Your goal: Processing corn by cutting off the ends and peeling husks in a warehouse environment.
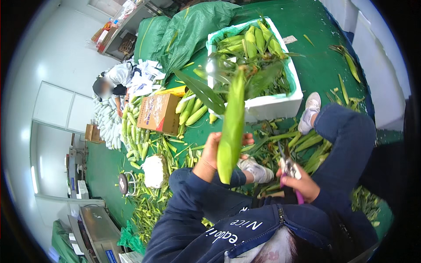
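Observation:
My left hand [213,148] grips an ear of corn in its green husk [231,138], which stands up with its silk end toward the box. A long leaf points off to the left behind it. My right hand [304,184] is closed around pruning shears [289,169] with purple handles; whether the blades are apart I cannot tell. Just beyond the corn, a white foam box [273,107] with a green liner holds many unhusked ears [250,42] and loose leaves. Cut husks and leaves [309,143] lie around my shoes.
A cardboard box [161,113] stands on the green floor, among heaps of corn ears [131,131]. Large green woven sacks [194,29] lie behind. A round stool [123,184] is at the left. Another person [120,75] bends over white-wrapped pieces [107,121] farther off.

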Tool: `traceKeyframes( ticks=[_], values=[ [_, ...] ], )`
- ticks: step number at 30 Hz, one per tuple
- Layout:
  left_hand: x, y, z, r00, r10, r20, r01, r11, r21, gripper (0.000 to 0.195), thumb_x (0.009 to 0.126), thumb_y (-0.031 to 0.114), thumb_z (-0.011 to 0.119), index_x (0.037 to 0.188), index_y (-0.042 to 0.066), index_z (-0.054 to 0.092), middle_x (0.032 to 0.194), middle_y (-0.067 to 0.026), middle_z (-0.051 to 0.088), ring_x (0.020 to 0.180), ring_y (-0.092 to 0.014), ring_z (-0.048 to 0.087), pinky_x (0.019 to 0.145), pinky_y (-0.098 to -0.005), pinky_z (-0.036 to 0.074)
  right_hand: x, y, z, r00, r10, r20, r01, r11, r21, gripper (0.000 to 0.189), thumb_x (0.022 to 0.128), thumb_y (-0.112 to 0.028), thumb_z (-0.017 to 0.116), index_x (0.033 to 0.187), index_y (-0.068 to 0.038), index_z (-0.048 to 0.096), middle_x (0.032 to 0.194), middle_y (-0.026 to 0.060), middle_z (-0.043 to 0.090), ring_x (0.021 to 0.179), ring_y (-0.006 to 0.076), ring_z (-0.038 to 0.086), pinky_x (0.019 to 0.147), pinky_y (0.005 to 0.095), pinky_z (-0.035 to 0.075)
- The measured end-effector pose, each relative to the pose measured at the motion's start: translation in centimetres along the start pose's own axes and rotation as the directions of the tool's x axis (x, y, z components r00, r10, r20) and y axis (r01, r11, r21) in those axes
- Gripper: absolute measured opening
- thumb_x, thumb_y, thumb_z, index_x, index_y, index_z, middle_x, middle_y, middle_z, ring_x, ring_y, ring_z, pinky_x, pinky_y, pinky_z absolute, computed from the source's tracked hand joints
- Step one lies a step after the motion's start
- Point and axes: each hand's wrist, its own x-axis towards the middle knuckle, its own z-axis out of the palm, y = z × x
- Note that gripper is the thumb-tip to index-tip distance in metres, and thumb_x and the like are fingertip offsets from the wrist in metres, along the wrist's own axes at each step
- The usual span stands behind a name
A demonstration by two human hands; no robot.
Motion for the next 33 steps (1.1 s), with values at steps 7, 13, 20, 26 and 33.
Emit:
traceKeyframes(
  ticks=[7,13,20,26,33],
  values=[
    [-4.4,-6.4,2.9,0.997,-0.007,0.076,-0.014,0.962,0.273,0.074,0.08,0.042,0.069,0.135,0.002,0.036,0.116,-0.0178,0.057,0.1,-0.027,0.061,0.087,-0.0425,0.05,-3.3,-4.4,1.1,0.972,-0.232,0.034,0.205,0.771,-0.603,0.065,0.079,-0.018,0.072,0.132,0.002,0.04,0.111,0.0101,0.056,0.105,0.019,0.053,0.091,0.0306,0.041],
    [-5.1,-5.3,2.3,0.995,0.095,-0.01,-0.054,0.643,0.764,0.077,0.075,0.026,0.073,0.136,0.0,0.034,0.118,-0.0158,0.057,0.104,-0.021,0.059,0.091,-0.0346,0.047,-2.8,-6.2,1.6,0.93,-0.365,0.048,0.253,0.539,-0.803,0.072,0.074,-0.024,0.074,0.131,0.003,0.039,0.121,0.0205,0.051,0.112,0.032,0.052,0.096,0.0374,0.04],
    [-5.1,-4.2,3.0,0.999,-0.038,-0.016,0.023,0.194,0.981,0.073,0.074,0.022,0.073,0.134,-0.001,0.038,0.114,-0.0169,0.058,0.106,-0.022,0.056,0.093,-0.0313,0.043,1.0,-7.0,-0.5,0.916,-0.324,0.237,0.328,0.262,-0.907,0.066,0.068,-0.016,0.07,0.125,0.004,0.043,0.109,0.0199,0.053,0.105,0.0361,0.053,0.09,0.0409,0.043],
    [-4.6,-4.2,0.2,0.994,-0.109,-0.016,0.059,0.398,0.915,0.073,0.074,0.03,0.078,0.131,0.0,0.044,0.114,-0.0109,0.058,0.106,-0.019,0.054,0.094,-0.0316,0.042,1.1,-4.8,-1.4,0.968,-0.148,0.201,0.243,0.745,-0.622,0.028,0.08,-0.01,0.064,0.105,0.002,0.058,0.073,0.0029,0.06,0.064,0.0091,0.055,0.059,0.0248,0.045],
    [-2.8,-6.4,-1.6,0.977,0.161,-0.143,0.025,0.573,0.819,0.059,0.073,0.022,0.077,0.12,-0.002,0.05,0.111,-0.0096,0.062,0.102,-0.018,0.058,0.092,-0.0326,0.045,-1.3,-3.4,0.3,0.976,-0.02,0.215,0.061,0.981,-0.185,0.054,0.083,-0.009,0.064,0.132,0.001,0.043,0.105,0.0046,0.056,0.097,0.0102,0.052,0.086,0.0267,0.043]
  ],
)
